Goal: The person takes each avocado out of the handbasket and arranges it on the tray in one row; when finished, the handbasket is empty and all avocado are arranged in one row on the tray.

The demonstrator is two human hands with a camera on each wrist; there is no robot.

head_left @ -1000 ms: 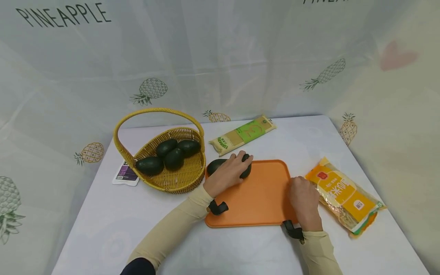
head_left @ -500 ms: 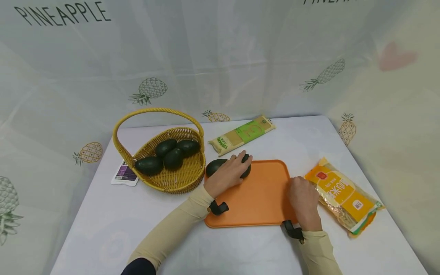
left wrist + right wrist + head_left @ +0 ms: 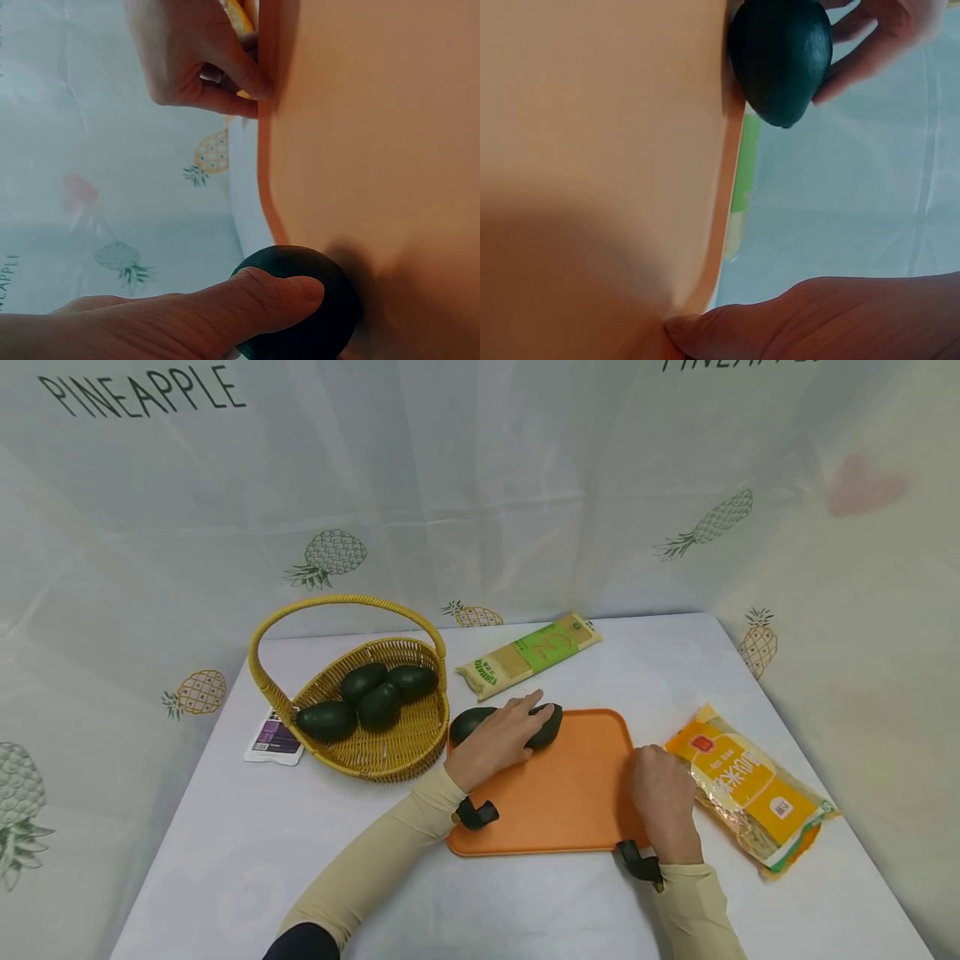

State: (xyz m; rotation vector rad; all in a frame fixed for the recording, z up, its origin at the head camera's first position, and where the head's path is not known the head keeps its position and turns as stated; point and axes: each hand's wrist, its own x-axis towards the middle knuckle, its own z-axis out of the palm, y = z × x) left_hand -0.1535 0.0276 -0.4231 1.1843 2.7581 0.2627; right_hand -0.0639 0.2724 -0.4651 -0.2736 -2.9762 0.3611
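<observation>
My left hand holds a dark green avocado at the far side of the orange tray. In the left wrist view the thumb lies against this avocado; its fingers are hidden there. From the right wrist view the avocado shows whole, with left-hand fingers along its side. A second avocado lies in the tray's far left corner, partly behind my left hand. My right hand pinches the tray's right rim, thumb on the inside.
A yellow wicker basket with several avocados and a tall handle stands left of the tray. Behind the tray lies a green-labelled packet. A yellow bag lies right of my right hand. A purple-white pouch sits partly under the basket.
The avocado under my left hand has turned and shifted slightly right, so more of it shows past the fingers. My right hand stays on the tray rim.
</observation>
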